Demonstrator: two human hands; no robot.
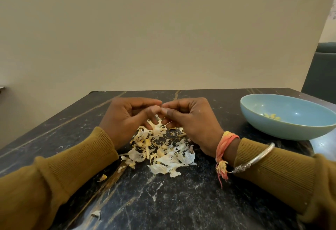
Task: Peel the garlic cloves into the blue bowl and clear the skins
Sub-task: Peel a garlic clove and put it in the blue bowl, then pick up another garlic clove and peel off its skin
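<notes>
Home dining corner, seemingly: dark marbled table [181,202] against plain cream wall [163,29], garlic skins [163,155] strewn on it, padded seat [321,69] beyond right edge.

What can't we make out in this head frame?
All in the head view:
- Pinched piece: the fingers of the left hand and right hand cover it, so clove or skin is unclear.
- Blue bowl: the near wall hides part of the inside, the pale bits are too small to count, and the frame edge cuts the right rim.
- Skin pile: unpeeled cloves cannot be told from skins.
</notes>
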